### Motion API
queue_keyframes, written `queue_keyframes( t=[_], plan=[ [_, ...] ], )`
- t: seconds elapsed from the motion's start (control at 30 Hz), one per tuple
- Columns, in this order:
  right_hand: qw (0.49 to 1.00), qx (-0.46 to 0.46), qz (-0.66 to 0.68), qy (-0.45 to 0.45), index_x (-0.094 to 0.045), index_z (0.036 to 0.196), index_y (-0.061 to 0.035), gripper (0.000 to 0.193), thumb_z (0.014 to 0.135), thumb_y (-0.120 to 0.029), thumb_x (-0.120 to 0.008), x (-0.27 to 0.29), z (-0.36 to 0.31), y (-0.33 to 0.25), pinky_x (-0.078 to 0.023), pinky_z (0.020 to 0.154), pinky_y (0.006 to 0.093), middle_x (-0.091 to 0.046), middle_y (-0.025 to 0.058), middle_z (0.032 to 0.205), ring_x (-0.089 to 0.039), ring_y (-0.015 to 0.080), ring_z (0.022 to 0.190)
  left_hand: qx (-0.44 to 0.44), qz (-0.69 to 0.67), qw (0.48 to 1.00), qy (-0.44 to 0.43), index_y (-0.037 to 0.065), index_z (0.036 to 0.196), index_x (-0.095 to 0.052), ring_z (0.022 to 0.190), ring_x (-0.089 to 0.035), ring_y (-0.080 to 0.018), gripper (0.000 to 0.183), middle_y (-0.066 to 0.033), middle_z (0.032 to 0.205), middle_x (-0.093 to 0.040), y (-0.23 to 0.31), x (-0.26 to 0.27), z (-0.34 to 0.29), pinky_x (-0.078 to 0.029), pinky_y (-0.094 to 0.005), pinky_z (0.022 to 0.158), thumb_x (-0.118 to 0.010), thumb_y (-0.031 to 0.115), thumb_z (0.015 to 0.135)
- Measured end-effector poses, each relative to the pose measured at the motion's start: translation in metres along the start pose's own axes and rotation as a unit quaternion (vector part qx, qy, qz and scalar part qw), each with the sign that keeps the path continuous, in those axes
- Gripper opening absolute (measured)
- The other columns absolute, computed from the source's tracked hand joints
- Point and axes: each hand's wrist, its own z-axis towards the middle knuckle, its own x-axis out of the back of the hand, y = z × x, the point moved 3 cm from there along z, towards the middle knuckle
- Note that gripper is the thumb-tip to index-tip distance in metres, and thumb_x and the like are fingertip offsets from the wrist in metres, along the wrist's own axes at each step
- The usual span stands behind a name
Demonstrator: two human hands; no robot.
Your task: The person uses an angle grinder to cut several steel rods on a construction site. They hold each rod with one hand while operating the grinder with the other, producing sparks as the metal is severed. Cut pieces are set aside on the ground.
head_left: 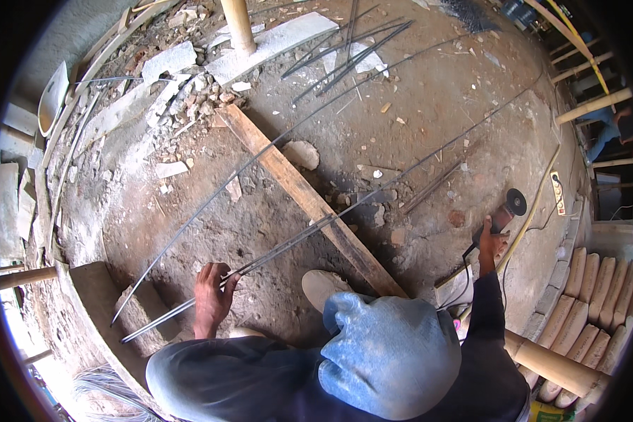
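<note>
Steel rods (288, 243) lie bundled on the dirt floor (429, 105), long axis running up-right across a wooden plank (309, 200). The left hand (213, 292) has its fingers closed around their near end. Well apart, the right hand (491, 243) grips an angle grinder (506, 211). A white power strip (558, 193) lies beyond.

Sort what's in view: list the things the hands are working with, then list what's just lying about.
In hand:
left hand gripping the bundle of thin steel rods
right hand on the angle grinder
wooden plank under the rods

Lying about:
loose rods
rubble pile
power strip
bamboo pole
</note>
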Motion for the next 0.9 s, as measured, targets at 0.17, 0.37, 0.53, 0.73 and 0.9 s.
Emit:
queue_keyframes(
  t=[0.17,0.37,0.53,0.73,0.9],
  plan=[
    [0.986,0.119,-0.061,0.102,-0.032,0.170,-0.0046,0.115,0.091,-0.080,-0.069,0.030,-0.042,-0.028,-0.035,0.117,0.0663,-0.048,0.0252,0.160,-0.049,0.0473,0.145,-0.022,0.027,0.997,0.070,0.005,0.110,-0.067,0.102,-0.063,-0.0377,0.035,-0.0156,0.110,-0.065,0.010,0.000,-0.013,-0.049,-0.0494,0.091,-0.090,0.019,0.088],
    [0.815,0.552,0.176,-0.006,-0.055,0.157,-0.0052,0.067,0.108,-0.050,-0.066,0.065,-0.146,-0.121,-0.036,0.120,0.0588,-0.060,0.0266,0.148,-0.052,0.0466,0.142,-0.049,0.118,0.982,0.138,0.010,0.107,-0.067,0.102,-0.060,-0.0336,0.030,-0.0111,0.106,-0.065,0.012,-0.006,-0.026,-0.045,-0.0480,0.092,-0.088,0.021,0.090],
    [0.659,0.705,0.186,-0.186,-0.056,0.157,-0.0098,0.061,0.108,-0.044,-0.068,0.039,-0.250,-0.199,-0.038,0.119,0.0516,-0.061,0.0172,0.150,-0.055,0.0354,0.141,-0.068,0.139,0.981,0.117,0.012,0.105,-0.067,0.099,-0.060,-0.0321,0.023,-0.0082,0.103,-0.064,0.002,-0.019,-0.025,-0.045,-0.0470,0.090,-0.085,0.020,0.092],
    [0.557,0.779,0.040,-0.286,-0.074,0.120,-0.0077,0.036,0.104,-0.040,-0.075,-0.005,-0.269,-0.240,-0.042,0.111,0.0506,-0.068,0.0113,0.119,-0.060,0.0327,0.120,-0.046,0.138,0.986,0.087,0.012,0.106,-0.068,0.098,-0.060,-0.0319,0.026,-0.0080,0.102,-0.063,0.000,-0.016,-0.030,-0.045,-0.0466,0.089,-0.086,0.025,0.092],
    [0.499,0.833,0.185,-0.152,-0.068,0.093,-0.0083,0.038,0.098,-0.045,-0.078,0.016,-0.252,-0.246,-0.049,0.084,0.0463,-0.064,0.0073,0.092,-0.064,0.0296,0.090,-0.049,0.128,0.988,0.078,0.009,0.104,-0.069,0.091,-0.065,-0.0317,0.027,-0.0101,0.095,-0.067,0.010,-0.004,-0.029,-0.048,-0.0475,0.085,-0.085,0.029,0.094]
  ],
)
